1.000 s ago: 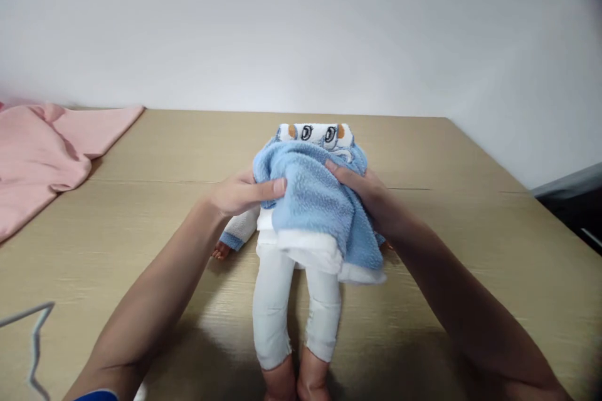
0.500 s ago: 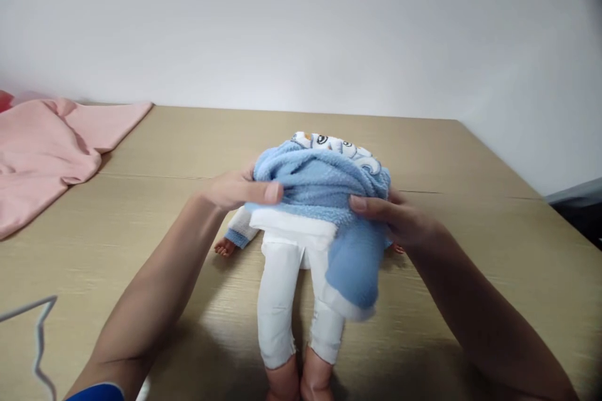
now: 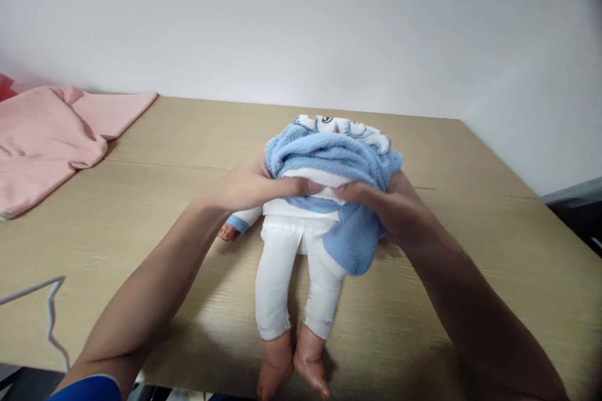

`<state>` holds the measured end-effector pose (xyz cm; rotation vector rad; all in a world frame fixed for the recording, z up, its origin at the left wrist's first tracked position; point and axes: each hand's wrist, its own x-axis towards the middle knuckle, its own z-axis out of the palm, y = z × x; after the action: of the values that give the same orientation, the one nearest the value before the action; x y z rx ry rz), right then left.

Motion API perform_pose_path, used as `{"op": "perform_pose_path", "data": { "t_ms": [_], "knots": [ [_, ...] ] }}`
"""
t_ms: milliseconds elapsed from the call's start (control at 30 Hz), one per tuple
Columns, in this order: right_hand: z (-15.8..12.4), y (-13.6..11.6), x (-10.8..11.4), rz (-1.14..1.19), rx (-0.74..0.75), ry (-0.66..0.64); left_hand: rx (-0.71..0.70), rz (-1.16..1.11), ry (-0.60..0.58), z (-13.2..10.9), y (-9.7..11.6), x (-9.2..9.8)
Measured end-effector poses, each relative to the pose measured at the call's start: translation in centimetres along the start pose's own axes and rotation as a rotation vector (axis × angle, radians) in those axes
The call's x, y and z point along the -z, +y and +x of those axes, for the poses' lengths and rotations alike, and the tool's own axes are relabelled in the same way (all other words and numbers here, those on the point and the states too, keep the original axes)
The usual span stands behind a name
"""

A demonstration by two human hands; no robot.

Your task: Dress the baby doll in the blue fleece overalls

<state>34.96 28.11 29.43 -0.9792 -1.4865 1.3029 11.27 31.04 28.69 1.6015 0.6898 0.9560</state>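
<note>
Doll: the doll lies on its back near the middle of the bench, bare feet at the near edge, head away from the person and hidden.
Blue fleece robe: the blue fleece robe is rolled up in a thick bunch over the doll's chest and head, with white lining showing in the roll. One loose flap hangs over the hip on the right of the view. An embroidered hood peeks out at the far side.
Left hand: the left hand has its fingers clenched on the rolled hem at the chest.
Right hand: the right hand has its fingers clenched on the same roll, almost touching the left ones.
Step in hand: by the look of it, the bunched robe is being worked along the torso with both hands gripping its hem.
What further movement calls for: probably an even pull on both sides. The one sleeve in view is filled by the doll's arm, and the head sits inside the roll, so either could snag.
Legs: white leggings cover the legs, which lie uncovered by the robe.
Around: a pink cloth lies well apart at the far left, and a grey wire sits at the near left edge.
</note>
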Motion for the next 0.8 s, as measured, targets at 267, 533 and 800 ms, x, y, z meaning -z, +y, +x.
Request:
{"op": "perform_pose_path", "data": {
  "t_ms": [267, 533, 800],
  "knots": [
    [-3.6, -0.7, -2.5, -0.334, 0.188, 0.114, 0.163, 0.052, 0.253, -6.3, 1.4, -5.4],
    [-10.5, -0.7, -4.6, -0.371, 0.035, -0.273, 0.195, 0.235, 0.5, -17.3, 1.2, -9.1],
    [-13.8, 2.8, -6.7, -0.443, -0.178, -0.559, 0.518, 0.476, 0.237, -24.3, -1.4, -10.2]
  ]
}}
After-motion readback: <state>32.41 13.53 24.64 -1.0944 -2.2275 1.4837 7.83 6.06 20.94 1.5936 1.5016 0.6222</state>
